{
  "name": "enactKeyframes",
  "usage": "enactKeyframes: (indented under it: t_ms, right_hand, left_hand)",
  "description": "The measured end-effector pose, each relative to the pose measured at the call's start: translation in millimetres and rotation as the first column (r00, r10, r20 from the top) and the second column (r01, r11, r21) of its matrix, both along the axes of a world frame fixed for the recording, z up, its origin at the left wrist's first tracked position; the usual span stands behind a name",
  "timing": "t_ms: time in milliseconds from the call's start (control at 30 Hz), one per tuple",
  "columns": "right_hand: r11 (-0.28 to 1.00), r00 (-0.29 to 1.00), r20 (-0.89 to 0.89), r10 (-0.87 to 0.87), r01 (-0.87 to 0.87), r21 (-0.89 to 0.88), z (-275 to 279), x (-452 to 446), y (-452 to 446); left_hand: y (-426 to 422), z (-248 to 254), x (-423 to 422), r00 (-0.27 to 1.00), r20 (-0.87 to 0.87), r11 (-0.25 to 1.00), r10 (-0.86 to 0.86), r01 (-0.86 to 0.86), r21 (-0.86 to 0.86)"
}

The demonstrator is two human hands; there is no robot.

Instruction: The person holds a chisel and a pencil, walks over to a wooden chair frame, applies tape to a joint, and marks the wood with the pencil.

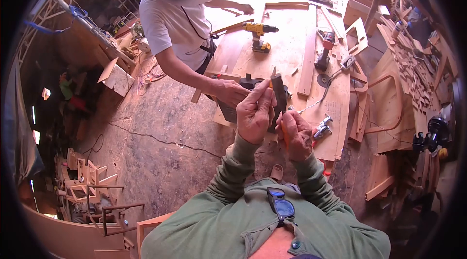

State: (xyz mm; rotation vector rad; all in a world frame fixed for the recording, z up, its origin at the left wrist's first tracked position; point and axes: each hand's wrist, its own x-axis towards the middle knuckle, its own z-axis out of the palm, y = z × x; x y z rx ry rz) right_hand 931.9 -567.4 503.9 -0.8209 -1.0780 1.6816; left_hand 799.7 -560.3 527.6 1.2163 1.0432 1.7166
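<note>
In front of my chest, my right hand [295, 135] is closed around the orange handle of a tool. Its dark, flat, file-like blade [278, 88] points up and away from me. My left hand [257, 113] sits just left of the blade, fingers pinched on a thin, pointed, pencil-like piece [273, 71]. The tip of that piece is close against the blade; whether they touch I cannot tell. Behind my hands is a black case or machine [253, 83], partly hidden.
A co-worker in a white shirt [177, 27] stands across to the left, one hand [228, 91] near the black case. On the wooden worktable [287, 30] lie a yellow drill [259, 35], a red power tool [325, 49] and a corded grinder [335, 71]. Wood scraps [408, 59] are piled right.
</note>
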Motion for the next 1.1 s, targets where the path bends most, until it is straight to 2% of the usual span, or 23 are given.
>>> enactKeyframes:
  t_ms: [33,67,100,133,200,233,267,300,333,367,433,533,667,767,833,900,933,1000,1033,1100]
  right_hand:
    - [0.983,0.993,-0.028,-0.118,0.121,0.140,-4,0,6]
    - [0.932,0.971,-0.071,-0.230,0.241,0.271,-7,2,18]
    - [0.946,0.944,-0.163,-0.288,0.307,0.103,3,20,41]
    - [0.932,0.898,-0.249,-0.363,0.356,-0.074,15,39,60]
    - [0.922,0.866,-0.326,-0.379,0.384,-0.051,23,52,63]
    - [0.938,0.909,-0.232,-0.346,0.342,-0.058,10,50,54]
    - [0.958,0.950,-0.144,-0.276,0.284,0.044,-9,40,42]
    - [0.977,0.972,-0.100,-0.214,0.211,-0.035,-12,31,26]
    - [0.984,0.984,-0.020,-0.176,0.176,-0.015,-16,22,12]
    - [0.995,0.994,-0.052,-0.095,0.094,-0.021,-22,16,4]
    - [0.996,0.998,0.012,-0.059,0.059,-0.063,-21,6,-12]
    - [0.995,1.000,0.021,-0.006,0.008,-0.098,-13,6,-17]
    - [0.990,0.999,-0.027,0.031,-0.035,-0.140,-14,9,-14]
    - [0.988,1.000,-0.010,0.004,-0.006,-0.153,-18,8,-12]
    - [0.975,0.984,0.076,-0.161,0.147,0.165,-34,6,0]
    - [0.972,0.975,-0.089,-0.204,0.213,0.095,-39,15,17]
    - [0.969,0.966,-0.102,-0.238,0.229,-0.094,-31,25,29]
    - [0.964,0.961,-0.115,-0.252,0.239,-0.115,-20,38,43]
    - [0.970,0.973,-0.035,-0.230,0.227,-0.083,-18,40,38]
    - [0.990,0.995,-0.006,-0.103,0.102,-0.094,-27,34,25]
  left_hand:
    - [-1,-8,-3,0.990,-0.143,0.996,-0.012,0.025,0.085]
    - [-8,-16,7,0.971,-0.237,0.995,-0.036,0.058,0.087]
    - [-16,-21,18,0.943,-0.327,0.992,-0.056,0.090,0.091]
    - [-25,-52,33,0.984,-0.050,0.983,-0.169,0.166,-0.074]
    - [-18,-24,10,0.990,-0.118,0.989,-0.072,0.055,-0.139]
    - [-12,-22,4,0.999,-0.008,0.972,-0.040,0.037,-0.230]
    - [-5,-23,4,0.991,0.130,0.990,-0.042,0.059,-0.130]
    - [1,-20,4,0.992,0.124,0.990,-0.028,0.045,-0.137]
    - [4,-18,6,0.992,0.122,0.988,-0.018,0.036,-0.150]
    - [11,-19,7,0.993,0.116,0.992,-0.020,0.034,-0.118]
    - [10,-25,8,0.995,0.102,0.995,-0.020,0.030,-0.091]
    - [14,-26,15,0.975,0.221,0.992,-0.037,0.063,-0.109]
    - [16,-28,15,0.987,0.160,0.989,-0.030,0.052,-0.138]
    - [17,-37,16,0.978,0.207,0.987,-0.031,0.063,-0.151]
    - [14,-37,19,0.996,0.085,0.986,-0.032,0.045,-0.162]
    - [3,-37,28,0.997,0.039,0.970,-0.070,0.077,-0.231]
    - [-1,-43,33,0.979,0.179,0.953,-0.097,0.144,-0.267]
    - [1,-45,27,0.974,0.221,0.951,-0.053,0.117,-0.288]
    - [4,-45,21,0.975,0.219,0.959,-0.047,0.105,-0.262]
    - [13,-38,11,0.978,0.207,0.968,-0.040,0.089,-0.233]
